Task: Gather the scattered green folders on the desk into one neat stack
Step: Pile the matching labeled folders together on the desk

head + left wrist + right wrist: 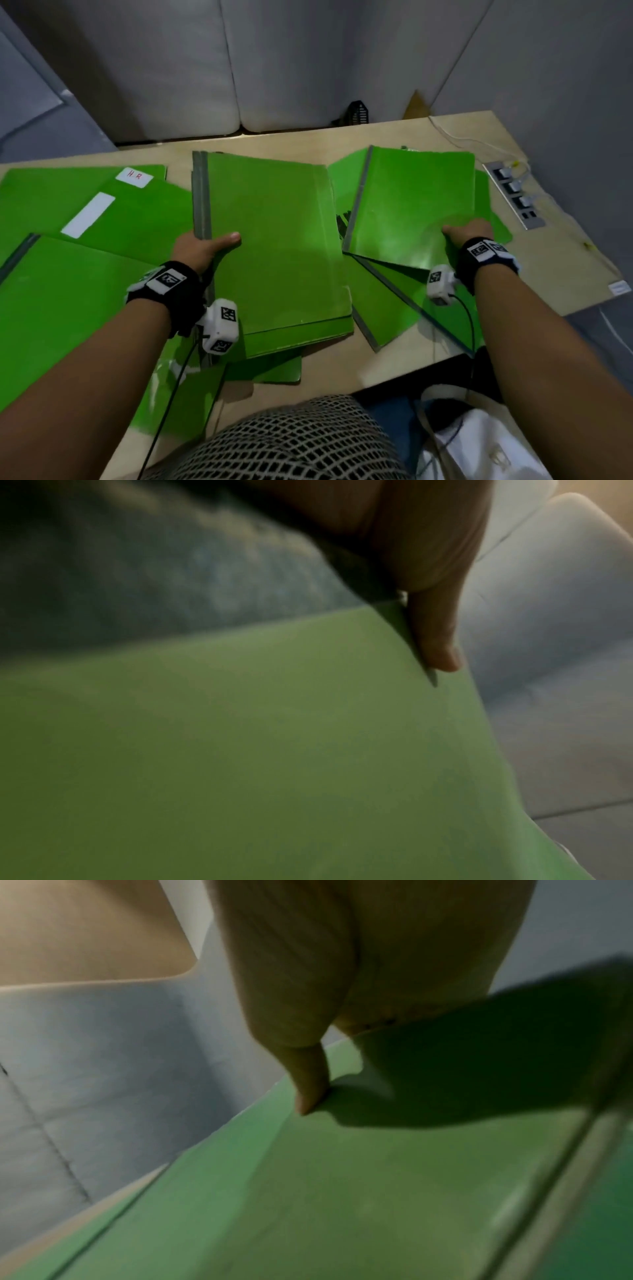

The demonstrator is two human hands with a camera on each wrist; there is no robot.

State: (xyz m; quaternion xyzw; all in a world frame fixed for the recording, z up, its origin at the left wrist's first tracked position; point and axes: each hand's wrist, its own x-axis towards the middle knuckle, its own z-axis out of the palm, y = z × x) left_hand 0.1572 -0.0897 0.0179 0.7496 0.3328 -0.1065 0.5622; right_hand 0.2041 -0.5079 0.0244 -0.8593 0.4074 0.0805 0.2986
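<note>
**Two hands, two folders: green stack begins to take shape**

A person's left hand point(202, 248) grips the middle folder point(277, 253) by its grey spine, thumb laid across the cover and fingers tucked under, near the centre of the tabletop point(548, 260). The right hand point(467, 231) pinches the near right corner of the right folder point(414, 202), thumb on top, lifting it off the fanned folders beneath point(383, 305); the right wrist view shows its thumb point(310, 1088) pressing the cover. The spine grip likely keeps the middle folder closed and stiff, while the corner pinch tilts the right one free for sliding across.

More green folders lie overlapped along the left edge, two with white labels point(88, 214), one marked "HR" point(134, 177). Others poke out toward the near edge, some overhanging it. Bare wood shows along the far edge and the right side, where a socket strip point(513, 195) and thin cable point(479, 144) sit. The judged roomiest landing spot is the centre, on the middle folder; the overhanging folders at the near edge look the likeliest to slip off.
</note>
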